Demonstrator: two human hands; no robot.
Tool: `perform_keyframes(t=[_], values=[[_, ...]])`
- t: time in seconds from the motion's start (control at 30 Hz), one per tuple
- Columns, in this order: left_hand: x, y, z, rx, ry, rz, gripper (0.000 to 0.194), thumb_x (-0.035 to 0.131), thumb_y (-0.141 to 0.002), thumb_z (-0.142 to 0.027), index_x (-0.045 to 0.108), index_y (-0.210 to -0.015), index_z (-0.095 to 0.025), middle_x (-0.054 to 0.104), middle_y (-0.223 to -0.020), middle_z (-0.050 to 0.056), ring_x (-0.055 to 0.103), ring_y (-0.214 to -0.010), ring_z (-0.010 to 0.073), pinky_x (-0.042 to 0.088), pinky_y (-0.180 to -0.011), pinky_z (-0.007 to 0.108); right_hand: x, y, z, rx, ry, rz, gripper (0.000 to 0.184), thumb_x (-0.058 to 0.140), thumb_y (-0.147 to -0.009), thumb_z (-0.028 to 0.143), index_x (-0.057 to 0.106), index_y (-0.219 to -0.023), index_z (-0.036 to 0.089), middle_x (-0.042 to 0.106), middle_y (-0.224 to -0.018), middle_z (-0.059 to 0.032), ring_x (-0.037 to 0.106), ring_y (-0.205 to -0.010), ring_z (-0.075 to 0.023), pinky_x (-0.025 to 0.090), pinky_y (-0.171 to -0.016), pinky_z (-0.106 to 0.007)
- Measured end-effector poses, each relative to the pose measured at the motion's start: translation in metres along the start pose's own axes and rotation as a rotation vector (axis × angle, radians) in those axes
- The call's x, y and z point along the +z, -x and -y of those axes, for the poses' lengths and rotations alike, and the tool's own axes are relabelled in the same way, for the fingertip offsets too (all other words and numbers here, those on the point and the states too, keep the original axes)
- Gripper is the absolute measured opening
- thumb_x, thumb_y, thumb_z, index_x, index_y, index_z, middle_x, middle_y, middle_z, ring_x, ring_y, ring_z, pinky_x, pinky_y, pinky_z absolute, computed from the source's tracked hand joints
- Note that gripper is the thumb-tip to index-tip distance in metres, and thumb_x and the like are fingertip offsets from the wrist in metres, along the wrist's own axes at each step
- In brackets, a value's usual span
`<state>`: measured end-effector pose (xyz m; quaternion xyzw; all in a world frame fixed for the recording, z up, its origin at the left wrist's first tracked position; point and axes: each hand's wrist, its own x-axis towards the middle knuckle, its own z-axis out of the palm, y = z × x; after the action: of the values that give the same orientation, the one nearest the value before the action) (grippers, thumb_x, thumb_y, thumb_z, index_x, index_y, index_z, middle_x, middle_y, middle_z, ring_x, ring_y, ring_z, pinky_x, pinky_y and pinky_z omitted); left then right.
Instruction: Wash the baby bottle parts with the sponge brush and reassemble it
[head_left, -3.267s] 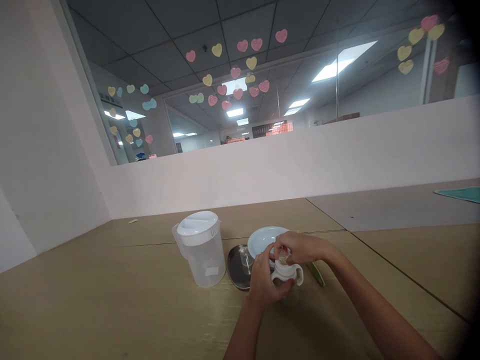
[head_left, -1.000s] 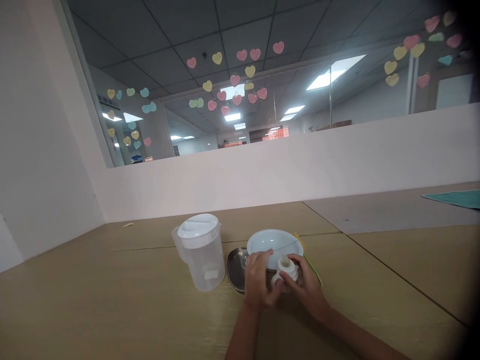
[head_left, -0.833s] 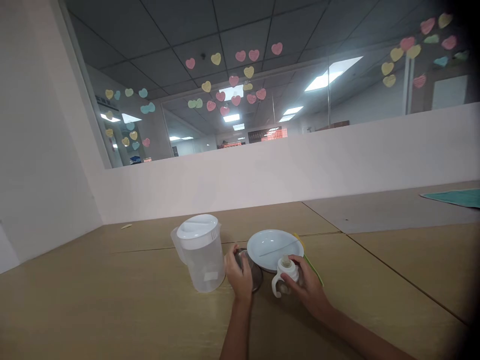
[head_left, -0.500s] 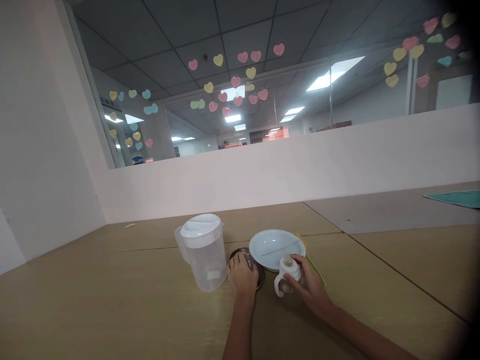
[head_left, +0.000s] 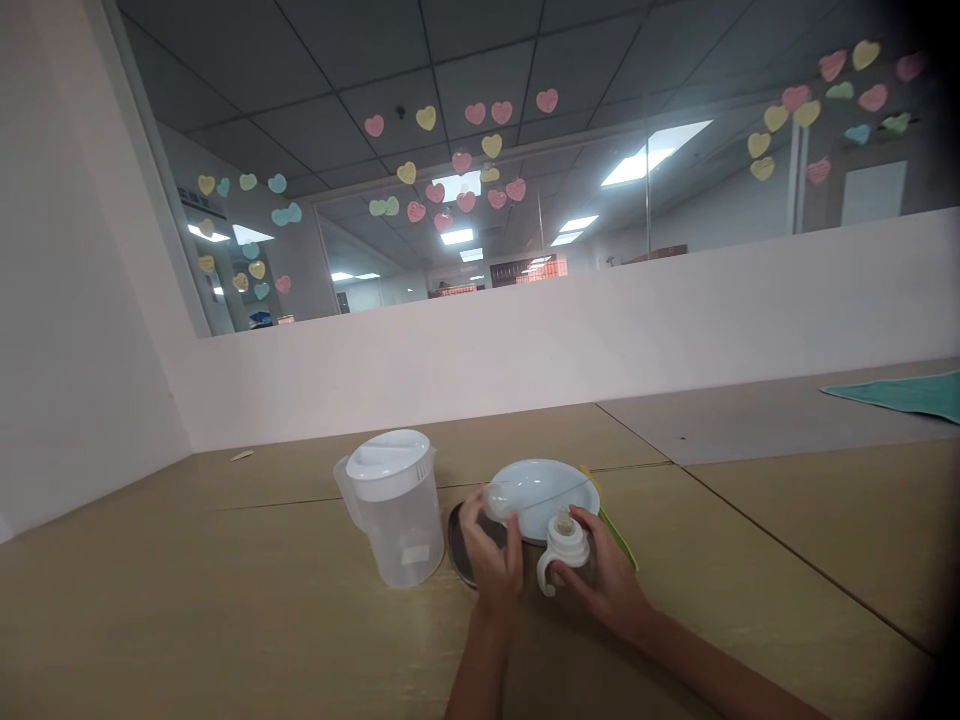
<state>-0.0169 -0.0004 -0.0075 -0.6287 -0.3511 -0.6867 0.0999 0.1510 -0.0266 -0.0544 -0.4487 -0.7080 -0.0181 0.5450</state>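
Note:
Between its thumb and fingers, my left hand (head_left: 491, 560) grips a clear dome-shaped cap (head_left: 497, 501), held up over a dark round tray (head_left: 461, 548). My right hand (head_left: 607, 578) is wrapped round a baby bottle (head_left: 568, 545) with a white collar, a side handle and a pale nipple on top. The bottle is upright, and fingers hide much of its body. Just behind both hands sits a white bowl (head_left: 544, 488), with a thin straight rod (head_left: 566, 491) lying across it. Left of my left hand stands a clear plastic pitcher (head_left: 405, 530) with a white lid.
A yellow-green long thin utensil (head_left: 621, 540) lies to the right of the bowl. Far right on the table is a teal cloth (head_left: 907, 394). A small pale scrap (head_left: 241, 456) lies at the back left. Behind the table rises a white wall (head_left: 480, 350) below a window.
My left hand has lifted the clear cap up from the dark tray, uncovering more of the tray. My right hand still holds the bottle. The view has shifted slightly to the right.

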Motion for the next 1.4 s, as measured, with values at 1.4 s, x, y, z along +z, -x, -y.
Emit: perform_keyframes(t=[1.4], values=[[0.015,0.027,-0.016,0.03,0.09,0.469,0.047,0.054,-0.082,-0.031,0.043,-0.126,-0.019,0.057,-0.122,0.01,0.054,-0.11,0.0208,0.047,-0.091,0.037,-0.005,-0.008,0.016,0.013,-0.037,0.0,0.059,0.057,-0.078,0.036,0.037,-0.13,0.017,0.056,-0.119,-0.0132,0.056,-0.107,-0.0247,0.05,-0.087,-0.039]])
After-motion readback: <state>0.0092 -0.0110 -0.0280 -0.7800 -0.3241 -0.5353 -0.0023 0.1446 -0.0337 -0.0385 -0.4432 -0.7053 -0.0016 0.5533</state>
